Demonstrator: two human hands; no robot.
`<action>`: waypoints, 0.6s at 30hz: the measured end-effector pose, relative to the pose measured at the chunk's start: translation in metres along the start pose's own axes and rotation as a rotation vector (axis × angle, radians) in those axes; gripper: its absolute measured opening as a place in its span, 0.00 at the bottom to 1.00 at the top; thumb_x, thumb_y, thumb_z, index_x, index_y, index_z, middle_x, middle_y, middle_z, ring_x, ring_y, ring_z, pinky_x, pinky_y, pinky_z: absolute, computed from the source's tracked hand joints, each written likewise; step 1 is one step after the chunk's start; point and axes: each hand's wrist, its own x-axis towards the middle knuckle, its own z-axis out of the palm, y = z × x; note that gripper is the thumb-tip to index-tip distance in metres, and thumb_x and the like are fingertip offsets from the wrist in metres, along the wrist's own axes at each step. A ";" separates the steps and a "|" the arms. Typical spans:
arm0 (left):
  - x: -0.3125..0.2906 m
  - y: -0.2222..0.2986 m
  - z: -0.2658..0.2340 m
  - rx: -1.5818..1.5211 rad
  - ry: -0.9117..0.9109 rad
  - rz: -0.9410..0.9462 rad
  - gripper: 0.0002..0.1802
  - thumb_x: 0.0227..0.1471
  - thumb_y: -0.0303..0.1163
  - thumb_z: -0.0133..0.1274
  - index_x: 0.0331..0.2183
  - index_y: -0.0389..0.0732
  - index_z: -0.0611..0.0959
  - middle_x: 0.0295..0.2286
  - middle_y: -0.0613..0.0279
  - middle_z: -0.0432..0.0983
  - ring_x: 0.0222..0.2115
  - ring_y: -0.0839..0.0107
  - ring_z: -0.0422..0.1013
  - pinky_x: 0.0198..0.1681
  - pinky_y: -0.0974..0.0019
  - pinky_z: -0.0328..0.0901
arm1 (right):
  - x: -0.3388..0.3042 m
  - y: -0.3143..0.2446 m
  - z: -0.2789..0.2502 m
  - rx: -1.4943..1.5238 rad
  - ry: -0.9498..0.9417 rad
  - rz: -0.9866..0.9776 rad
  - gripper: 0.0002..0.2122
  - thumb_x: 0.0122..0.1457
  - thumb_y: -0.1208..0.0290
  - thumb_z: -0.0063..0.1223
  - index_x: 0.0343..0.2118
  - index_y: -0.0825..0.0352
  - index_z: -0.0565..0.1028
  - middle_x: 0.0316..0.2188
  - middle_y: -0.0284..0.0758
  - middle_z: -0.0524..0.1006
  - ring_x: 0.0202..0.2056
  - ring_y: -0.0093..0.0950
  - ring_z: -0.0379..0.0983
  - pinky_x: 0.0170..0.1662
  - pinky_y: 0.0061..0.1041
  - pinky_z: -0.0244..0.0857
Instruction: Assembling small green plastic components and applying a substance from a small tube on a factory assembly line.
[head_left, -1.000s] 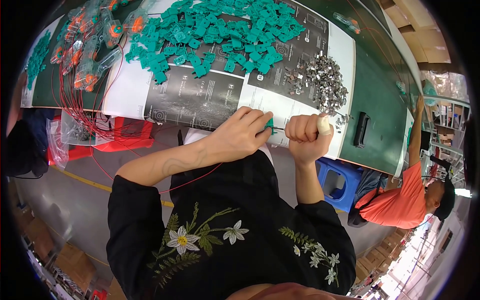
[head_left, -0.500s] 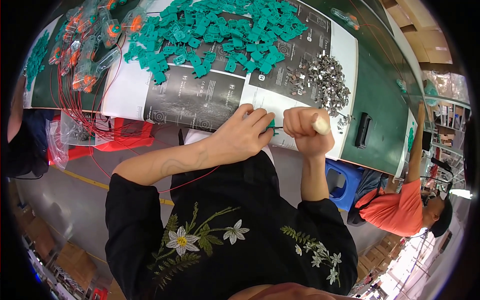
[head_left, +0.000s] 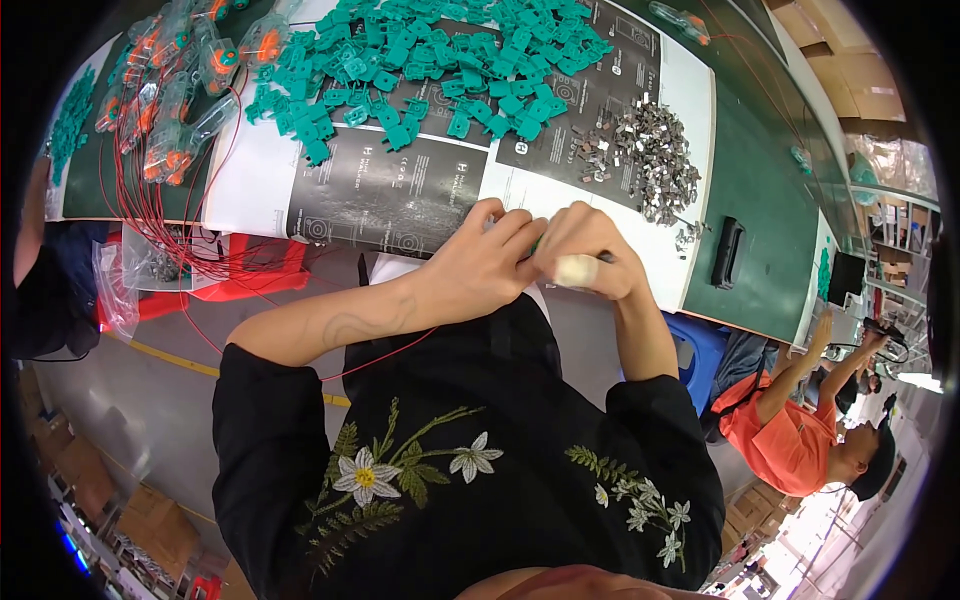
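Left hand (head_left: pixel 482 262) is pinched tight on a small green piece (head_left: pixel 539 244), only a sliver showing between the two hands at the near edge of the surface (head_left: pixel 755 180). Right hand (head_left: pixel 592 245) is right up against the left fingertips, fingers curled together around a dark thing (head_left: pixel 606 257); only a stub of it shows, rest hidden, can't tell what kind. Pale wrap (head_left: pixel 576 270) on the right thumb, a bit blurred. Black and white printed sheets (head_left: pixel 375 195) lie on the surface beyond the hands. Big loose pile of green plastic parts (head_left: pixel 375 50) spreads over them, well apart from the hands. Heap of small metal pieces (head_left: pixel 655 165) sits right of that pile, mostly on the sheets. Black elongated object (head_left: pixel 727 252) lies farther right, on bare green surface. Upper left: clear housings with orange parts (head_left: pixel 170 95) bunched together, red wires (head_left: pixel 135 200) trailing over the near edge. Second green heap (head_left: pixel 70 125) at far left. Below the edge: red bin (head_left: pixel 270 265) on the left, clear plastic bag (head_left: pixel 115 285) beside it, blue stool (head_left: pixel 697 350) on the right. Co-worker in orange top (head_left: pixel 780 430) at right, arms raised.
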 end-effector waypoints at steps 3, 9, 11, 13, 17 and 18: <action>0.001 0.004 0.000 -0.033 0.031 -0.050 0.10 0.38 0.31 0.57 0.27 0.38 0.81 0.41 0.55 0.72 0.46 0.61 0.66 0.48 0.53 0.58 | 0.003 0.006 -0.001 -0.114 -0.075 -0.006 0.24 0.60 0.66 0.43 0.07 0.61 0.54 0.05 0.27 0.56 0.07 0.23 0.47 0.13 0.24 0.41; -0.006 0.006 0.006 -0.174 0.089 -0.208 0.13 0.42 0.33 0.63 0.33 0.42 0.81 0.45 0.59 0.72 0.50 0.61 0.64 0.51 0.52 0.55 | -0.032 -0.009 -0.018 0.966 0.744 -0.126 0.14 0.61 0.65 0.48 0.19 0.63 0.70 0.10 0.25 0.58 0.10 0.16 0.49 0.12 0.22 0.43; -0.012 0.011 0.008 -0.193 0.124 -0.244 0.13 0.42 0.32 0.63 0.34 0.42 0.81 0.45 0.59 0.72 0.48 0.62 0.66 0.50 0.53 0.58 | -0.046 -0.022 -0.008 0.662 0.785 0.129 0.13 0.61 0.64 0.48 0.22 0.64 0.71 0.12 0.25 0.61 0.11 0.15 0.52 0.13 0.21 0.44; -0.010 0.010 0.007 -0.251 0.187 -0.289 0.14 0.42 0.29 0.63 0.35 0.41 0.80 0.45 0.57 0.72 0.43 0.63 0.70 0.47 0.57 0.62 | -0.055 -0.037 0.003 0.012 0.836 0.592 0.12 0.62 0.63 0.48 0.29 0.67 0.74 0.15 0.26 0.67 0.14 0.13 0.57 0.14 0.19 0.47; -0.011 0.030 0.006 -0.684 0.266 -0.560 0.13 0.46 0.27 0.60 0.37 0.39 0.78 0.42 0.57 0.73 0.41 0.58 0.71 0.44 0.57 0.66 | -0.055 -0.031 0.043 -0.481 0.652 0.758 0.10 0.62 0.67 0.51 0.33 0.70 0.77 0.21 0.29 0.75 0.18 0.13 0.63 0.18 0.17 0.54; -0.010 0.037 0.002 -0.682 0.265 -0.563 0.13 0.46 0.27 0.60 0.37 0.39 0.78 0.42 0.57 0.73 0.41 0.58 0.71 0.44 0.57 0.66 | -0.063 -0.022 0.046 -0.458 0.651 0.723 0.09 0.61 0.69 0.52 0.34 0.70 0.77 0.22 0.29 0.76 0.19 0.13 0.64 0.19 0.17 0.56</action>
